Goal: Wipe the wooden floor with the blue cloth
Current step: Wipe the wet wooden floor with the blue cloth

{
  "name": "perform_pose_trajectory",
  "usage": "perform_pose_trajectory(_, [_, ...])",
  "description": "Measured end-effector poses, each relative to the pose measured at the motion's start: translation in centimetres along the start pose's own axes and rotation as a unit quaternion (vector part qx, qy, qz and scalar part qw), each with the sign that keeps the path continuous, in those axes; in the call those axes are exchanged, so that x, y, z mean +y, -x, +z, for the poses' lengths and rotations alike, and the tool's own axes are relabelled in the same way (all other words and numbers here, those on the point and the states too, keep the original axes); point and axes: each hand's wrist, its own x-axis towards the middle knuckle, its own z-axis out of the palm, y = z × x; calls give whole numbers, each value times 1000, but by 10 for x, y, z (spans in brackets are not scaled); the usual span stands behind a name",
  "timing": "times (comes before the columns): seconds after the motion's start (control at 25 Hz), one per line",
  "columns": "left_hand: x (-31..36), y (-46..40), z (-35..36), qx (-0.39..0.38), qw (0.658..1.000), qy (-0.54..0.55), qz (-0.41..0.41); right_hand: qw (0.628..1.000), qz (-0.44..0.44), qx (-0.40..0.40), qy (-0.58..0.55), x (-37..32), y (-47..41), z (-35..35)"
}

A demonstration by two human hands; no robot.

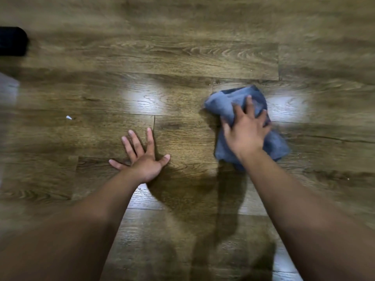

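A crumpled blue cloth (227, 104) lies on the brown wooden floor (162, 57), right of centre. My right hand (246, 128) lies flat on top of it with fingers spread, pressing it onto the planks; part of the cloth is hidden under the palm. My left hand (142, 157) rests flat on the bare floor to the left of the cloth, fingers splayed, holding nothing. The view is blurred at its edges.
A dark object (12, 41) sits at the far left edge, with a pale grey shape (8, 88) below it. A small white speck (69, 118) lies on the floor left of my left hand. Bright light patches reflect off the planks.
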Motion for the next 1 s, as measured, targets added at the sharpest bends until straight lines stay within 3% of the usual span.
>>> perform_pose_trajectory(0.24, [7, -2, 6, 70, 996, 43, -35, 973, -223, -34, 59, -66, 73, 24])
perform_pose_trajectory(0.36, [7, -2, 10, 92, 994, 21, -48, 963, -256, 5, 80, -44, 128, 40])
perform_pose_trajectory(0.52, [6, 3, 0, 23, 999, 36, -19, 970, -229, 11, 87, 30, 148, 42])
perform_pose_trajectory(0.72, [12, 18, -7, -10, 1000, 8, -1, 994, -41, 42, 88, 102, 75, 8])
perform_pose_trajectory(0.88, [19, 26, -13, -8, 1000, 6, -3, 995, 81, 36, 37, 77, -9, -12])
perform_pose_trajectory(1.0, [17, 26, -11, -5, 1000, 5, 0, 998, 35, 24, 44, 26, -23, -12])
